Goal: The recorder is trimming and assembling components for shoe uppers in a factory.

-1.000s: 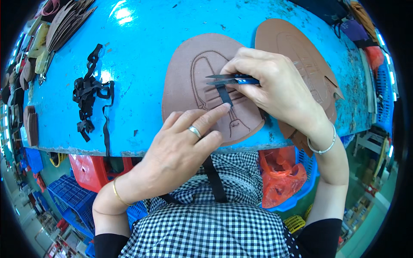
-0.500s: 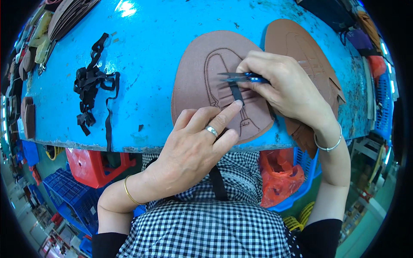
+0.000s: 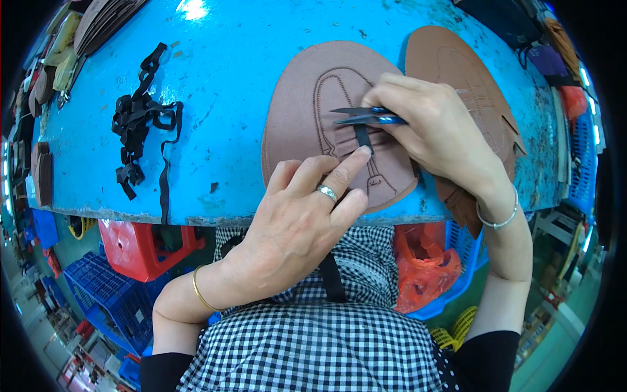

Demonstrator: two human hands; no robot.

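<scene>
A brown oval leather-like piece (image 3: 294,117) with a stitched outline and several slits lies near the table's front edge. Across its middle runs a short black strip (image 3: 362,136). My left hand (image 3: 297,215) rests over the lower part of the piece, its index fingertip pressing on the strip's near end and its other fingers apart. In my right hand (image 3: 431,124) is a pair of thread snips (image 3: 369,117) with dark blades and blue handles. The blades point left, parted, just above the strip's far end. The fingers of my right hand hide part of the handles.
A tangle of black elastic tape (image 3: 134,124) lies left on the blue table (image 3: 222,130), one end reaching the front edge. A lighter brown piece (image 3: 450,65) sits at the right. Stacked brown pieces (image 3: 104,23) stand far left. Below are a red stool (image 3: 130,245) and blue crates (image 3: 108,294).
The scene has shifted slightly in view. My left fingertip stays on the black strip, and the snips remain over its far end, with little visible movement.
</scene>
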